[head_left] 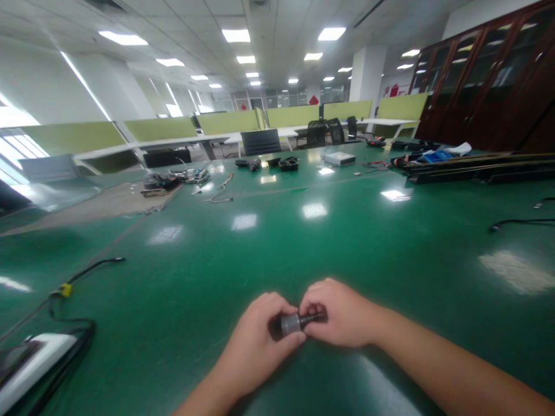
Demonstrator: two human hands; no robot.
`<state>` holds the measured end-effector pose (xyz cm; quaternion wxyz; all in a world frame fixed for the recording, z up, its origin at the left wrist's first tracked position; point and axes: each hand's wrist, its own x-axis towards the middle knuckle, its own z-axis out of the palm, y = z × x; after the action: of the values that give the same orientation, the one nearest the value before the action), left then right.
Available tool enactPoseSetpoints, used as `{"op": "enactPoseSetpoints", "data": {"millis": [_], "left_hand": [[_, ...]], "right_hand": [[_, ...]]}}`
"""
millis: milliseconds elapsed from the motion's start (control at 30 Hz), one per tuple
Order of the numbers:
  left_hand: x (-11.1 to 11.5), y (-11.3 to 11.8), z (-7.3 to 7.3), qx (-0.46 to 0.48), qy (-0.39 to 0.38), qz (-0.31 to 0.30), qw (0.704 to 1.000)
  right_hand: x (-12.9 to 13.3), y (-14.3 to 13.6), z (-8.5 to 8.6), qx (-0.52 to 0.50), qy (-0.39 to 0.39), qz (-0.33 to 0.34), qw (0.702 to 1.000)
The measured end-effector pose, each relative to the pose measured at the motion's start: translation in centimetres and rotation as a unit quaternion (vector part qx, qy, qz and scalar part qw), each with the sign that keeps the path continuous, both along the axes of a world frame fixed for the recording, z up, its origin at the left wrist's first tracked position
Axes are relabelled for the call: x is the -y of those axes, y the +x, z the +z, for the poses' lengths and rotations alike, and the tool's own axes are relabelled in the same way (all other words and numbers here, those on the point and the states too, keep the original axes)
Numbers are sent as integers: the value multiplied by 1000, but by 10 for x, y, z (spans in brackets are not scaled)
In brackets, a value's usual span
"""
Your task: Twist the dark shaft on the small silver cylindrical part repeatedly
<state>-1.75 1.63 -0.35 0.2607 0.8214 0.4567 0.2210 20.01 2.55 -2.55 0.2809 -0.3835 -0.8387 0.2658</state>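
A small black-and-grey cylindrical piece (289, 325) lies nearly level between my hands, low in the middle of the view. It has a wide dark body with a grey band, and a thinner ridged dark shaft points right. My left hand (262, 329) is closed around the wide body, thumb along the near side. The fingers of my right hand (340, 315) pinch the thin shaft, whose end shows inside the curled fingers. Both hands are just above the glossy green table (208, 277), close together. The exact kind of the piece is not clear.
A black cable (93, 267) with a yellow tie and a white-edged device (39, 364) lie at left. Farther back are a drill-like tool (248, 164), a black open case (288, 164), a silver box (340, 158), loose electronics (173, 180) and long dark rails (477, 167).
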Motion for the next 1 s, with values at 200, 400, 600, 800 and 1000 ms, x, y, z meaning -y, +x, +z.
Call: {"op": "enactPoseSetpoints", "data": {"millis": [200, 400, 600, 800, 1000], "left_hand": [[3, -1, 1, 0, 0, 6, 1000], [3, 0, 1, -6, 4, 6, 1000], [1, 1, 0, -6, 15, -6, 1000], [1, 0, -1, -4, 15, -11, 1000], [1, 2, 0, -6, 21, -7, 1000]], "right_hand": [[1, -1, 1, -4, -5, -5, 1000], [2, -1, 2, 4, -7, -2, 1000], [1, 2, 4, 10, 8, 2, 1000], [2, 3, 5, 12, 4, 4, 1000], [2, 3, 4, 16, 12, 15, 1000]]}}
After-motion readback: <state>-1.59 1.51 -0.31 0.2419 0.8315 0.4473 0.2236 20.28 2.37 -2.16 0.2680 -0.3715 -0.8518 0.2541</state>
